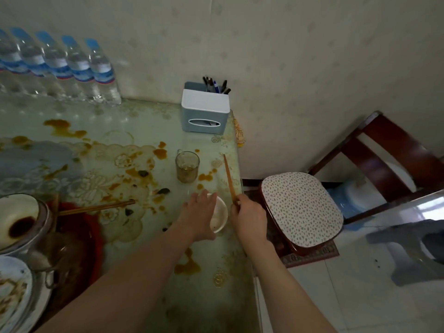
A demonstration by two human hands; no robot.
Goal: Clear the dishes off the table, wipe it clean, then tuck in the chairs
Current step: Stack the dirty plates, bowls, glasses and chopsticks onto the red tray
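Observation:
My left hand (199, 212) lies over a small white bowl (219, 217) near the table's right edge, fingers spread on its rim; the grip is not clear. My right hand (248, 212) pinches the near end of wooden chopsticks (229, 177), which slant away along the edge. A glass cup (187, 166) with brown dregs stands just beyond the bowl. The table (134, 131) has a floral cover smeared with orange sauce and food scraps. At the left sit a red basin (81, 234), stacked bowls (19, 219), a plate (12, 292) and a second pair of chopsticks (98, 207).
A wooden chair (302, 210) with a speckled cushion stands pulled out at the table's right side. A tissue box with pens (205, 114) sits at the far right corner. Several water bottles (60, 66) line the back left wall. Tiled floor lies to the right.

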